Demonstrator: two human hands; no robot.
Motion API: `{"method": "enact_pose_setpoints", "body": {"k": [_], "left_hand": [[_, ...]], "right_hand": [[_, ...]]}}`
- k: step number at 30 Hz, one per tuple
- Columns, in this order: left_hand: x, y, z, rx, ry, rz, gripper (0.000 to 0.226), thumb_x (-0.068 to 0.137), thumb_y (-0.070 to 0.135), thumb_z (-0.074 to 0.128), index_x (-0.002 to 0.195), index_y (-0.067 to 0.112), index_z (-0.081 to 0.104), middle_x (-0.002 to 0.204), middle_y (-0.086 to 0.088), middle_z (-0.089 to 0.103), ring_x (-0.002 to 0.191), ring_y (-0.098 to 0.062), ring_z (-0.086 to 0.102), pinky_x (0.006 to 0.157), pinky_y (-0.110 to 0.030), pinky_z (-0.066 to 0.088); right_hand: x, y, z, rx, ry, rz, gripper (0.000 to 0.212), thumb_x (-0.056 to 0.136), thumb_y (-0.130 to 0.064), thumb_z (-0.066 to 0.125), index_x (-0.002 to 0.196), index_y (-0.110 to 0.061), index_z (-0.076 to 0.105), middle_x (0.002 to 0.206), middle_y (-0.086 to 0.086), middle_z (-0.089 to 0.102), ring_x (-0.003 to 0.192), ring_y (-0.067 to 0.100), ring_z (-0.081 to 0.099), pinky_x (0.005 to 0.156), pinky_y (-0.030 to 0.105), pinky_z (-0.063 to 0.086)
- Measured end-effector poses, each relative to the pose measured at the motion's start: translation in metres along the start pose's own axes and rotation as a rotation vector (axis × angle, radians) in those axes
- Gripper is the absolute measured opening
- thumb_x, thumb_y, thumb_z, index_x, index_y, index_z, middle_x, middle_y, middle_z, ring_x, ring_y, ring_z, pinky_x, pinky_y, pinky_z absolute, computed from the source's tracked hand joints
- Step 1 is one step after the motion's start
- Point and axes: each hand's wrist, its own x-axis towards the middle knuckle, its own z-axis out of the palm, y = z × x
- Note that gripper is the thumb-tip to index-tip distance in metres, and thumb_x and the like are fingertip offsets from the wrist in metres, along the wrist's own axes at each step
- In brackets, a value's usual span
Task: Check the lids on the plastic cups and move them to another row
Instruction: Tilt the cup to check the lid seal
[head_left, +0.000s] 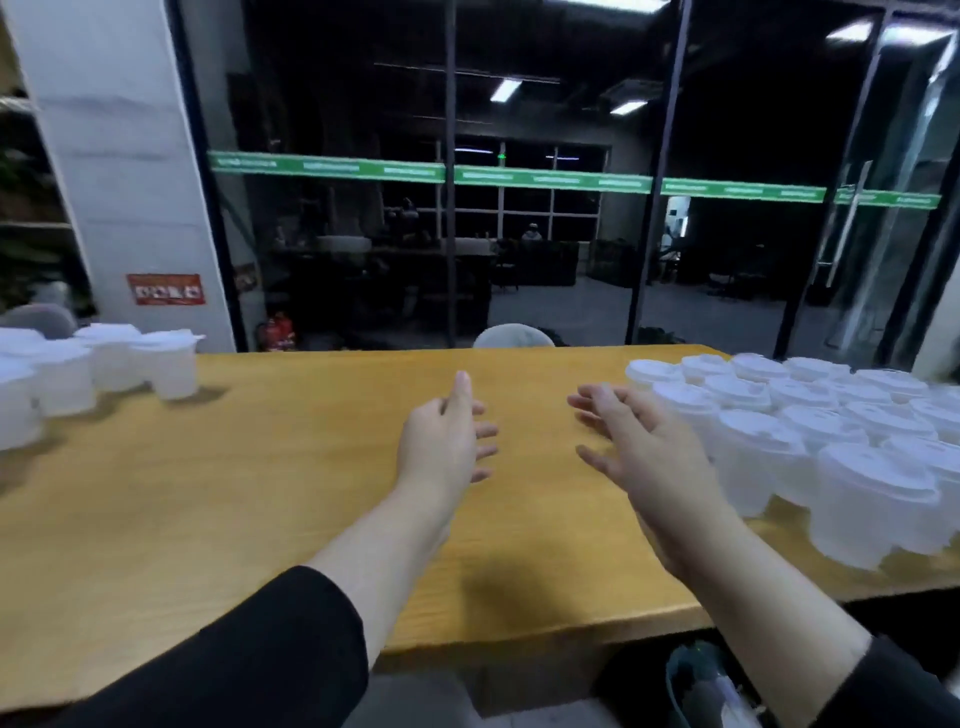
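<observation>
White plastic cups (810, 441), all lidded, stand packed in rows at the right of the yellow tabletop (291, 467); a smaller group (88, 369) sits at the far left. Both hands hover over the bare middle, holding nothing: the left hand (444, 441) with fingers loosely spread, the right hand (644, 447) spread just beside the nearest cups. A sound next move, I judge, is to take one edge cup, press round its lid rim, then carry it upright, avoiding neighbours.
</observation>
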Motion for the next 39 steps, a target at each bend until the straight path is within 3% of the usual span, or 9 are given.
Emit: {"method": "enact_pose_setpoints", "body": {"k": [4,10,15,19,25,29,33,36,39], "left_hand": [[0.042,-0.021,-0.130,0.219,0.286,0.125,0.053,0.105,0.056,0.043,0.093,0.012,0.069,0.094,-0.011,0.076,0.090,-0.032,0.073,0.080,-0.054,0.061],[0.106,-0.073,-0.281,0.225,0.638,0.019,0.056,0.089,0.062,0.042,0.085,0.011,0.067,0.087,-0.010,0.073,0.090,-0.036,0.070,0.082,-0.055,0.059],[0.176,-0.101,-0.340,0.190,0.646,-0.017,0.033,0.107,0.038,0.047,0.096,0.014,0.066,0.083,0.000,0.066,0.084,-0.027,0.062,0.086,-0.043,0.054],[0.242,-0.108,-0.358,0.172,0.605,0.051,0.031,0.107,0.043,0.046,0.125,0.022,0.061,0.102,0.010,0.067,0.093,-0.015,0.063,0.087,-0.036,0.050],[0.325,-0.119,-0.380,0.126,0.652,0.096,0.058,0.107,0.048,0.044,0.159,0.029,0.026,0.158,-0.001,0.043,0.139,-0.025,0.046,0.115,-0.043,0.038],[0.365,-0.124,-0.383,0.133,0.601,0.156,0.060,0.108,0.046,0.043,0.162,0.029,0.021,0.162,-0.003,0.040,0.144,-0.021,0.042,0.104,-0.027,0.035],[0.384,-0.127,-0.381,0.102,0.505,0.180,0.061,0.106,0.054,0.041,0.162,0.033,0.025,0.157,0.003,0.048,0.142,-0.020,0.046,0.115,-0.038,0.037],[0.382,-0.124,-0.382,0.040,0.534,0.201,0.056,0.106,0.055,0.042,0.157,0.034,0.035,0.150,0.007,0.054,0.137,-0.019,0.050,0.116,-0.041,0.039],[0.369,-0.114,-0.375,0.004,0.536,0.207,0.048,0.107,0.051,0.042,0.151,0.031,0.046,0.142,0.008,0.060,0.129,-0.016,0.055,0.106,-0.034,0.045]], "right_hand": [[0.012,0.003,0.125,0.030,-0.239,0.008,0.026,0.101,-0.046,0.054,0.111,-0.032,0.073,0.114,-0.019,0.073,0.111,-0.006,0.064,0.102,0.038,0.055],[0.035,0.032,0.288,0.017,-0.408,0.014,0.025,0.101,-0.046,0.054,0.110,-0.033,0.073,0.108,-0.023,0.073,0.104,0.000,0.067,0.101,0.043,0.055],[0.084,0.083,0.403,-0.031,-0.502,-0.048,0.020,0.103,-0.035,0.057,0.118,-0.030,0.069,0.109,-0.020,0.073,0.109,-0.002,0.064,0.105,0.041,0.052],[0.137,0.111,0.470,-0.093,-0.554,-0.169,0.029,0.103,-0.030,0.058,0.132,-0.029,0.060,0.123,-0.017,0.066,0.111,-0.009,0.060,0.097,0.016,0.048],[0.211,0.144,0.561,-0.012,-0.441,-0.023,0.064,0.099,-0.063,0.044,0.148,-0.023,0.049,0.140,-0.005,0.057,0.129,0.015,0.055,0.111,0.048,0.046],[0.247,0.155,0.595,0.027,-0.457,-0.008,0.080,0.079,-0.081,0.035,0.140,-0.034,0.055,0.142,-0.010,0.058,0.133,0.014,0.053,0.115,0.049,0.042],[0.256,0.151,0.601,0.183,-0.653,0.073,0.033,0.106,-0.043,0.042,0.101,-0.041,0.075,0.113,-0.016,0.075,0.111,0.004,0.067,0.099,0.040,0.052],[0.252,0.148,0.594,0.188,-0.734,0.042,0.032,0.105,-0.014,0.047,0.119,-0.027,0.073,0.117,-0.011,0.075,0.110,0.006,0.069,0.086,0.028,0.056],[0.244,0.148,0.582,0.132,-0.670,-0.039,0.031,0.102,-0.009,0.054,0.126,-0.022,0.069,0.114,-0.006,0.076,0.098,0.006,0.071,0.086,0.028,0.057]]}}
